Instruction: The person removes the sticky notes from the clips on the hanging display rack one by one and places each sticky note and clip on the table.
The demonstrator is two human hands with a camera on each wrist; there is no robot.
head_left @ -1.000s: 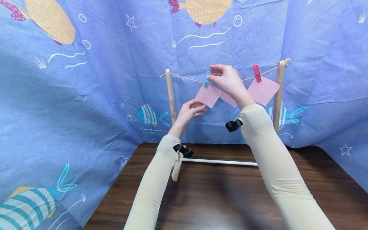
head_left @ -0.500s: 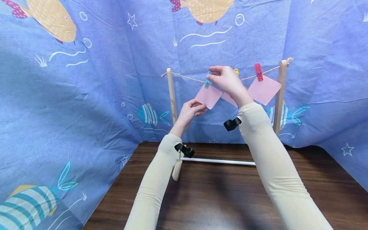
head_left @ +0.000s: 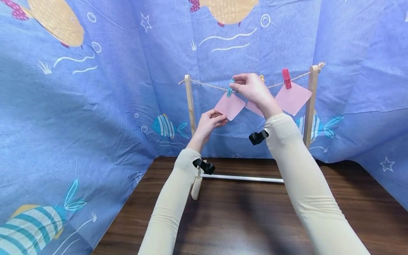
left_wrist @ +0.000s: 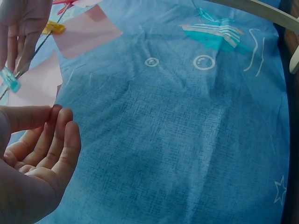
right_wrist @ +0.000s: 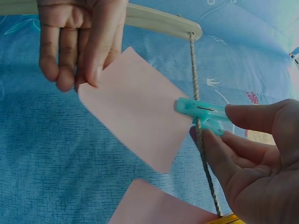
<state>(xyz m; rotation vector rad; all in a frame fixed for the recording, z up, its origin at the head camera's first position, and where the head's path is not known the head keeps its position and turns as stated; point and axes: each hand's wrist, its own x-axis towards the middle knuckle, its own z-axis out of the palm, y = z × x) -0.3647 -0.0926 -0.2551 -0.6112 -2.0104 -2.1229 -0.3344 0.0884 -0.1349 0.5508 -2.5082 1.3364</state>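
Note:
My right hand (head_left: 255,90) pinches a teal clothespin (right_wrist: 205,111) between thumb and fingers. The clothespin sits across the twine line (right_wrist: 194,65), its tip over the upper corner of a pink paper square (right_wrist: 135,112). My left hand (head_left: 208,124) pinches the lower left corner of that same square, thumb in front and fingers behind. In the left wrist view the left thumb and fingertips meet at the edge of the paper. Farther right along the line hang two more pink squares, one by a yellow clothespin (left_wrist: 54,27), partly hidden by my right hand, another by a red clothespin (head_left: 286,78).
Wooden posts stand at the left (head_left: 189,102) and right (head_left: 310,106), holding the line's ends. A white rod (head_left: 242,178) runs low between them above a dark wood table (head_left: 229,219). Blue fish-print cloth (head_left: 165,56) hangs behind and at the sides.
Both hands keep their hold on the paper square and the teal clothespin. The square's lower corner has shifted slightly left with my left hand.

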